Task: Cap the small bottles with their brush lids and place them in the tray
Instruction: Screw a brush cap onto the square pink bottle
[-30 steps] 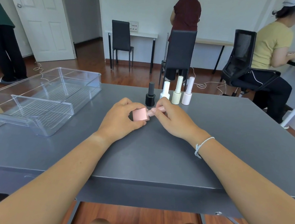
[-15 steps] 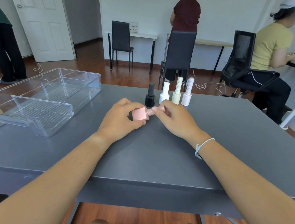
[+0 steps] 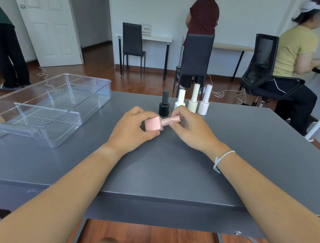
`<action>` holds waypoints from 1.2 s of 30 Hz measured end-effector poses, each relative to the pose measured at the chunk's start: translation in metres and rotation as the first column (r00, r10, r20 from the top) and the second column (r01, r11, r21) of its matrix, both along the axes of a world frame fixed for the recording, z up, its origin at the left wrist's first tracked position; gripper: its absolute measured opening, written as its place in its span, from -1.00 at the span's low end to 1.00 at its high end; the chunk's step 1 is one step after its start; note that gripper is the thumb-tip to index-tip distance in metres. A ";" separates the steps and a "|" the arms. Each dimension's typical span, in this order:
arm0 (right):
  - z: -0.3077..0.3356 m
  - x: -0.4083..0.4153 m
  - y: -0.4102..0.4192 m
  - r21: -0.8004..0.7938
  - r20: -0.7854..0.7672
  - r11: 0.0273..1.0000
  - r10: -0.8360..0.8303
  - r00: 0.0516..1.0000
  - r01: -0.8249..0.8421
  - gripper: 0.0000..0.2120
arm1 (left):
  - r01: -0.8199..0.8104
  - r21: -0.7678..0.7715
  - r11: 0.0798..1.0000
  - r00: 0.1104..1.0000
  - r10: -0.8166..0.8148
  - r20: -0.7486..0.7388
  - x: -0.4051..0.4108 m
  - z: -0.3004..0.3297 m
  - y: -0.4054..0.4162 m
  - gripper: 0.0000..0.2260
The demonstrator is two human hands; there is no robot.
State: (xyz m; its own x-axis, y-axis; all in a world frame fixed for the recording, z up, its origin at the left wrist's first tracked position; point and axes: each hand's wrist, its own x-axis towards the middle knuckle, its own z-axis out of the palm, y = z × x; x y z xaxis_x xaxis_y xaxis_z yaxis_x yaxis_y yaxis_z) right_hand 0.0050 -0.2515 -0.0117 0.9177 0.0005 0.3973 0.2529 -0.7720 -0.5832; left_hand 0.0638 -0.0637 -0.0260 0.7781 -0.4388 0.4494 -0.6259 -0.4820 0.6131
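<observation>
My left hand point(image 3: 133, 130) grips a square pink bottle point(image 3: 153, 124) lying sideways just above the grey table point(image 3: 170, 170). My right hand point(image 3: 191, 129) pinches the pink brush lid point(image 3: 171, 120), which sits on the bottle's neck. Behind my hands stand a capped black bottle point(image 3: 164, 106), a white one point(image 3: 180, 100), a cream one point(image 3: 193, 100) and a pale lilac one point(image 3: 204, 101) in a row. The clear plastic tray point(image 3: 47, 104) rests on the table to the left, with nothing inside that I can see.
Black chairs point(image 3: 195, 59) and desks stand beyond the table's far edge. A person in yellow sits at the right, one in dark red stands at the back, another stands far left. Cables lie on the wooden floor.
My hands stay in place on the pink bottle. More of the pink lid shows between my right fingers now, as they have shifted along it.
</observation>
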 end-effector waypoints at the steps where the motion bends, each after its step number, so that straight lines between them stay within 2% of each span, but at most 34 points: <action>1: 0.000 0.001 0.000 -0.010 0.004 1.000 -0.009 1.000 0.009 -0.85 | 0.004 0.003 1.000 1.000 -0.004 -0.001 0.000 0.000 0.000 -0.69; 3: 0.000 0.002 0.001 -0.024 -0.010 0.999 -0.037 0.999 0.037 -0.69 | 0.011 0.007 1.000 1.000 -0.011 0.000 0.000 0.000 -0.001 -0.69; 5: 0.000 0.002 0.000 -0.023 -0.027 0.998 -0.051 0.998 0.051 -0.62 | 0.011 0.007 1.000 1.000 -0.011 0.002 0.000 0.000 -0.001 -0.69; 10: 0.000 0.000 0.000 0.008 0.009 1.000 0.006 1.000 -0.006 -0.89 | 0.005 0.003 1.000 1.000 -0.005 0.001 0.000 0.000 0.000 -0.69; 16: 0.000 0.001 -0.001 -0.015 -0.002 0.999 -0.050 0.999 0.050 -0.71 | -0.001 0.006 1.000 1.000 0.001 -0.007 0.000 0.000 0.000 -0.68; 23: 0.000 0.001 0.000 0.004 0.018 1.000 0.004 1.000 -0.004 -0.92 | 0.000 0.009 1.000 1.000 0.000 -0.004 0.000 0.000 0.000 -0.68; 31: 0.002 0.001 0.002 -0.041 0.058 0.999 -0.025 0.998 0.027 -0.85 | -0.017 0.005 1.000 1.000 0.017 -0.022 0.001 -0.001 -0.001 -0.65; 36: 0.001 0.002 0.003 0.002 0.065 1.000 -0.017 0.998 0.017 -0.86 | -0.016 -0.001 1.000 1.000 0.016 -0.016 0.000 -0.001 0.000 -0.65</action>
